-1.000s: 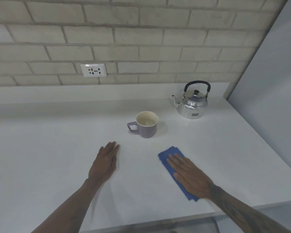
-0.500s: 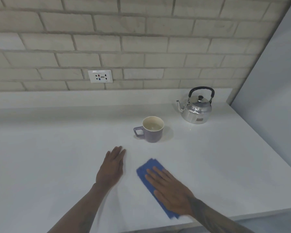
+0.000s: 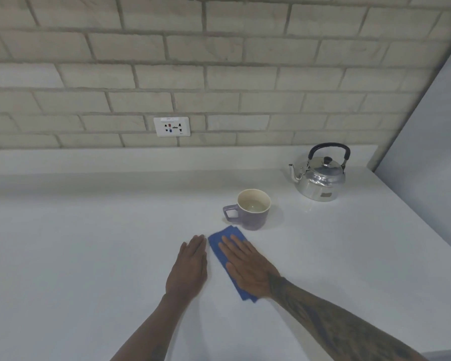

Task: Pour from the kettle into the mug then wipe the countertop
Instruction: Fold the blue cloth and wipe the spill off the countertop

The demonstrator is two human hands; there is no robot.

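Hands lie flat on the table (image 3: 89, 256), right hand (image 3: 248, 267) pressing the cloth (image 3: 225, 237), left hand (image 3: 189, 267) empty beside it; mug (image 3: 253, 211) at 12, kettle (image 3: 320, 178) at 1, its label unreadable.

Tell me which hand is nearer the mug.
Right. The right hand lies flat on the blue cloth, fingertips just short of the mug. The left hand rests flat on the countertop, further left.

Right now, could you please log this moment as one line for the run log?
phase: wiping | right hand: flat on blue cloth | left hand: flat on countertop | mug: holds liquid | kettle: upright
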